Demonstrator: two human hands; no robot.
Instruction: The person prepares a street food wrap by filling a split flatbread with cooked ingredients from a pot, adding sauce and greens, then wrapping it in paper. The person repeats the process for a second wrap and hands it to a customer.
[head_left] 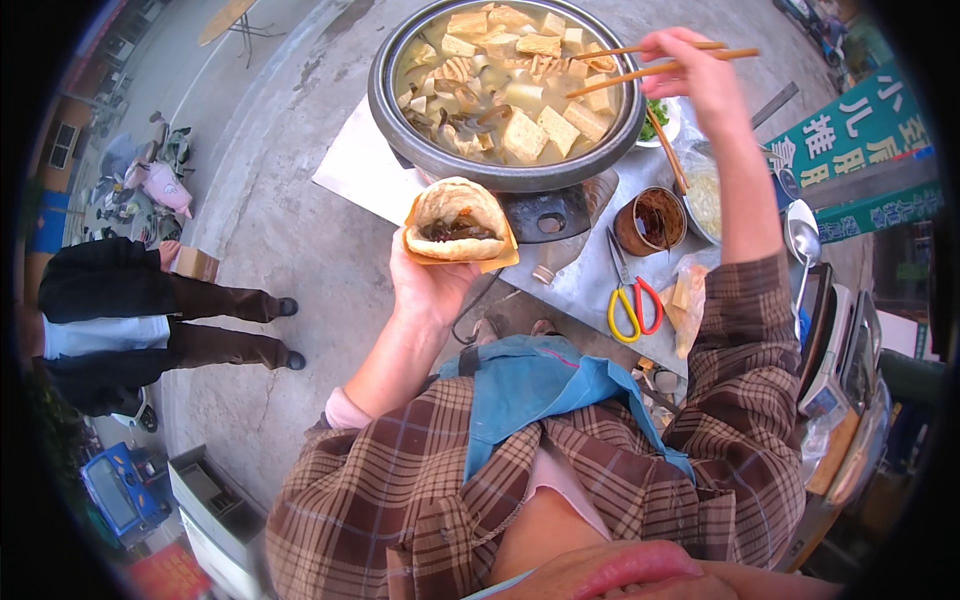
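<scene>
In my left hand (432, 287) is a split flatbread bun (458, 212), tucked into a piece of brown paper (502, 256). Its opening faces up and shows a dark sauce or filling inside. My right hand (698, 80) grips a pair of long wooden chopsticks (648, 71), whose tips reach over the right side of a large round pot (383, 115). Broth fills this pot, along with several tofu pieces (525, 137) and dark strips. The chopstick tips are at a tofu piece near the right rim; whether they pinch it I cannot tell.
Right of the pot, a metal table (580, 290) carries a tin of dark red sauce (650, 222), scissors (635, 308), a bowl of greens (662, 122) and a bowl of pale shreds (703, 205). A ladle (802, 240) lies farther right. Another person (130, 320) stands at left.
</scene>
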